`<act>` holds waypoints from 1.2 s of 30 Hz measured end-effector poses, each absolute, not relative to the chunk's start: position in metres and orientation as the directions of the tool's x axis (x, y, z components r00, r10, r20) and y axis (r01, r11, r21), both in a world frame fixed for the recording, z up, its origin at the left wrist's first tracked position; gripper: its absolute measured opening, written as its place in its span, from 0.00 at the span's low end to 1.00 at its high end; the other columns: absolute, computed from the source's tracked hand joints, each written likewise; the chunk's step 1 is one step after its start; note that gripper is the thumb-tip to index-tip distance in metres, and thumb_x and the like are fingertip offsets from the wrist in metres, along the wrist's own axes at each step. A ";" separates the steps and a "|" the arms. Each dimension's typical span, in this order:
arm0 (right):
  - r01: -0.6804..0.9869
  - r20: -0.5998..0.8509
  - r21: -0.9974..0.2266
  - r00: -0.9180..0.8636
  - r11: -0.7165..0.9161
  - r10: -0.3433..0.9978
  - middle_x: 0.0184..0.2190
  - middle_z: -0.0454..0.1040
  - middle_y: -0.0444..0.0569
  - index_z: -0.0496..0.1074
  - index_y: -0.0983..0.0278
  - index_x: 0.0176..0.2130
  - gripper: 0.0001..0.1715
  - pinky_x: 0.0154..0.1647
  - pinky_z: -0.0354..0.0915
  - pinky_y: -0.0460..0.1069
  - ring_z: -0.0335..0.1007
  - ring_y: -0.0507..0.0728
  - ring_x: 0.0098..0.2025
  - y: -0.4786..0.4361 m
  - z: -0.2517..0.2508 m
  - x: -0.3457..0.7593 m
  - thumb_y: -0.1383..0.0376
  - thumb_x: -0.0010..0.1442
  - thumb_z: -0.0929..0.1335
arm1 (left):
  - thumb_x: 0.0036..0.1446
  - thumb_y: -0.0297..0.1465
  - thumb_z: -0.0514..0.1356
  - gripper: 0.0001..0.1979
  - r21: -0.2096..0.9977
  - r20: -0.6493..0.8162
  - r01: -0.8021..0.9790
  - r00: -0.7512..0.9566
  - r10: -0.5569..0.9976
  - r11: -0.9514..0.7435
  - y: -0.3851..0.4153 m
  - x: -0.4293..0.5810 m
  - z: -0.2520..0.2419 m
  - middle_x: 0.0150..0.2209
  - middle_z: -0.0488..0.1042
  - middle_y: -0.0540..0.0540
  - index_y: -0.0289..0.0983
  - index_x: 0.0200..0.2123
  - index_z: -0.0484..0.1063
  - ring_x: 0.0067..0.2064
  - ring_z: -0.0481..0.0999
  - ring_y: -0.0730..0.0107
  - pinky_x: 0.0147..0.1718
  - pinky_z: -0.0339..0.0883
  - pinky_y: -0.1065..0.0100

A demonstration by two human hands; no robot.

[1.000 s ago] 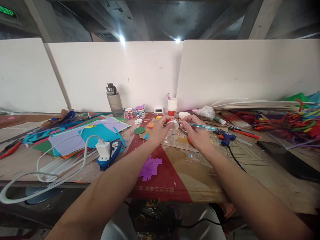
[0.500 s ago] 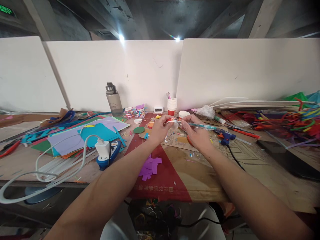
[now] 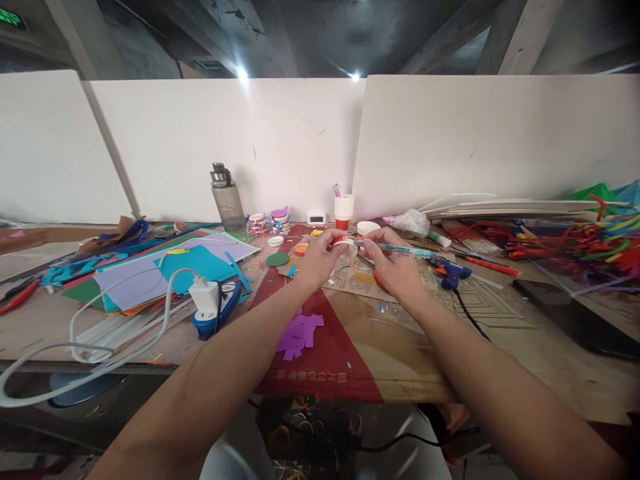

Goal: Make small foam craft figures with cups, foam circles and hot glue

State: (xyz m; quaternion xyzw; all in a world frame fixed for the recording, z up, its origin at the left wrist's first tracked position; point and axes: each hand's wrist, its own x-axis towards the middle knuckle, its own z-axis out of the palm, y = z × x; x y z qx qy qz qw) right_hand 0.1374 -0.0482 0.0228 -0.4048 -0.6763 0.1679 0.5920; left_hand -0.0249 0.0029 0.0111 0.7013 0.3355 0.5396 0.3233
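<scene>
Both my arms reach out over the cardboard-covered table (image 3: 400, 360). My left hand (image 3: 319, 258) is closed around a small red and white paper cup (image 3: 345, 245), held on its side above the table. My right hand (image 3: 395, 263) is closed on a light blue pen (image 3: 407, 251), whose tip touches the cup. The pen's far end points right. Purple paper scraps (image 3: 299, 333) lie on the red part of the cardboard below my left forearm.
Coloured paper sheets (image 3: 165, 270), a white charger and cable (image 3: 205, 295) and a blue stapler lie at the left. A grey water bottle (image 3: 227, 199), stacked paper cups (image 3: 344, 212) and a small clock (image 3: 317, 219) stand at the back. A blue glue gun (image 3: 453, 273) and pipe cleaners (image 3: 575, 243) lie right.
My hands have stayed together with the cup and pen, shifting only slightly. The view has drifted a little.
</scene>
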 end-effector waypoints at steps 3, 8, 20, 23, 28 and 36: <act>0.351 0.661 -0.709 0.032 0.611 0.750 0.32 0.73 0.45 0.68 0.60 0.35 0.13 0.40 0.66 0.51 0.70 0.55 0.35 -0.048 0.022 0.137 0.53 0.62 0.66 | 0.55 0.30 0.60 0.07 0.813 0.544 0.121 0.194 0.816 -0.570 0.002 -0.025 0.011 0.39 0.75 0.45 0.38 0.39 0.73 0.42 0.73 0.65 0.43 0.66 0.66; 0.338 0.662 -0.714 0.041 0.613 0.749 0.33 0.73 0.46 0.68 0.59 0.35 0.12 0.39 0.66 0.51 0.70 0.56 0.36 -0.048 0.022 0.137 0.54 0.62 0.66 | 0.55 0.29 0.60 0.07 0.809 0.548 0.123 0.198 0.812 -0.576 0.002 -0.025 0.011 0.40 0.76 0.46 0.38 0.38 0.73 0.42 0.73 0.65 0.43 0.66 0.66; 0.284 0.651 -0.732 0.027 0.619 0.758 0.25 0.69 0.42 0.67 0.60 0.31 0.13 0.34 0.64 0.49 0.67 0.53 0.29 -0.051 0.025 0.138 0.55 0.62 0.66 | 0.54 0.29 0.60 0.08 0.809 0.541 0.152 0.188 0.820 -0.569 0.004 -0.026 0.011 0.40 0.76 0.45 0.38 0.39 0.72 0.43 0.74 0.63 0.46 0.65 0.64; 0.260 0.656 -0.736 0.050 0.625 0.753 0.27 0.70 0.43 0.67 0.60 0.33 0.13 0.35 0.64 0.49 0.69 0.53 0.31 -0.051 0.024 0.138 0.55 0.62 0.67 | 0.55 0.30 0.59 0.07 0.793 0.549 0.176 0.208 0.810 -0.583 0.002 -0.026 0.011 0.40 0.76 0.45 0.37 0.39 0.72 0.43 0.73 0.64 0.45 0.65 0.64; 0.286 0.672 -0.713 0.016 0.640 0.741 0.28 0.70 0.42 0.68 0.61 0.33 0.13 0.36 0.63 0.49 0.68 0.53 0.31 -0.049 0.021 0.139 0.55 0.63 0.66 | 0.58 0.30 0.58 0.07 0.757 0.570 0.221 0.239 0.786 -0.615 -0.003 -0.024 0.013 0.39 0.76 0.46 0.37 0.40 0.72 0.42 0.74 0.66 0.43 0.65 0.66; 0.264 0.666 -0.722 0.015 0.640 0.746 0.27 0.70 0.42 0.68 0.61 0.34 0.11 0.35 0.62 0.48 0.67 0.52 0.30 -0.049 0.021 0.137 0.56 0.63 0.67 | 0.56 0.26 0.58 0.07 0.720 0.588 0.269 0.254 0.768 -0.640 -0.006 -0.022 0.017 0.40 0.78 0.47 0.37 0.38 0.73 0.42 0.74 0.67 0.42 0.66 0.67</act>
